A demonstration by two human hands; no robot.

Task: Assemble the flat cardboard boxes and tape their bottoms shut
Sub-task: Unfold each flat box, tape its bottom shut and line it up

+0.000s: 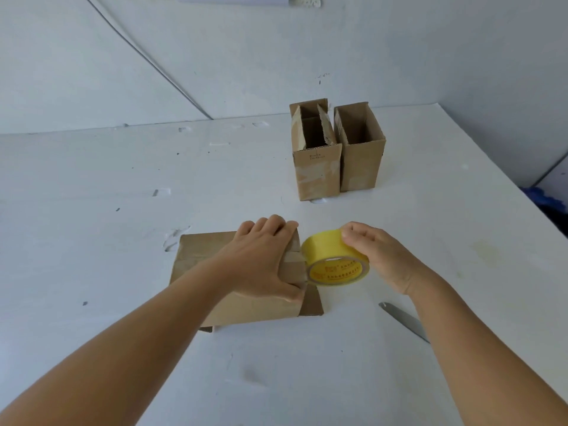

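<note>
A brown cardboard box (196,256) lies on its side on the white table, its folded bottom end facing right. My left hand (264,256) lies on top of that end, fingers curled over the far edge and thumb on the near side, holding the flaps down. My right hand (375,253) grips a yellow tape roll (332,262) right beside the box's end. A short strip of tape runs from the roll onto the box flaps under my left hand.
Two assembled cardboard boxes (319,161) (362,149) stand upright and open-topped at the back of the white table (92,210). A metal blade (402,321) lies on the table near my right forearm. The table's right edge runs diagonally at far right.
</note>
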